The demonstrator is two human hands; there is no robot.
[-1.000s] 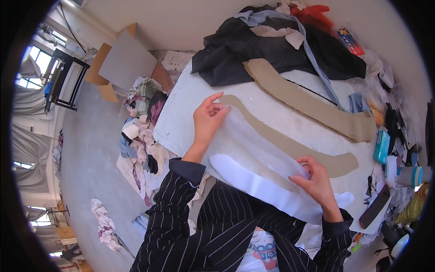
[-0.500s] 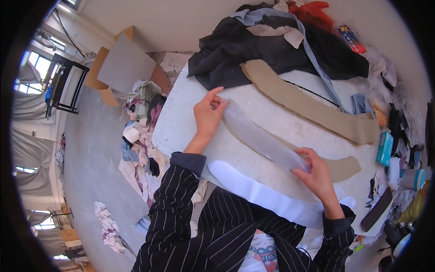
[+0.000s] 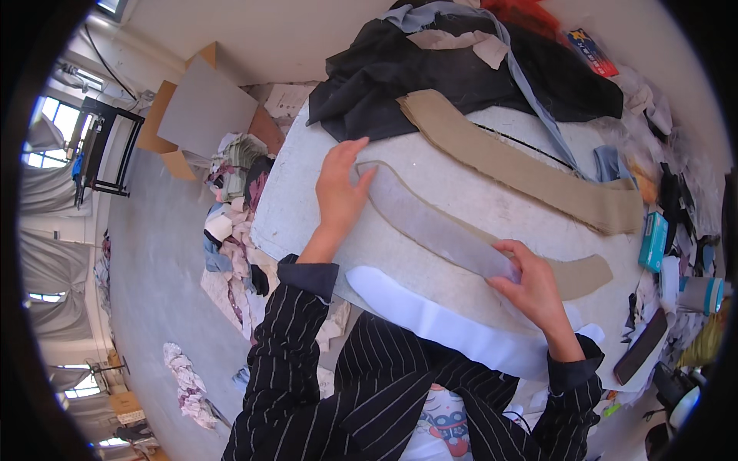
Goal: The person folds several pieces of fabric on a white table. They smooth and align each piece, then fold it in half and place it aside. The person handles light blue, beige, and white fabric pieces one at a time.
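A curved khaki fabric strip (image 3: 586,278) lies on the table, with a translucent whitish strip (image 3: 434,227) laid over most of it. At their left end, my left hand (image 3: 338,196) is open, its thumb touching the tip of the strips and its fingers apart. My right hand (image 3: 532,290) pinches the right part of the translucent strip between thumb and fingers, slightly lifted. The khaki piece runs on past that hand to the right. Nearer to me, a curved white strip (image 3: 442,321) lies along the table's front edge. Beyond, a stack of khaki strips (image 3: 523,165) curves across the table.
Dark cloth (image 3: 377,84) is heaped at the table's far side. On the right are a teal box (image 3: 653,242), a dark phone-like slab (image 3: 640,347) and scraps. Fabric offcuts (image 3: 231,238) pile on the floor left of the table (image 3: 288,207), near an open cardboard box (image 3: 204,107).
My left hand has loosened from a pinch, its fingers spreading at the strip's left end. My right hand has shifted slightly left, and the translucent strip lies lower over the khaki one.
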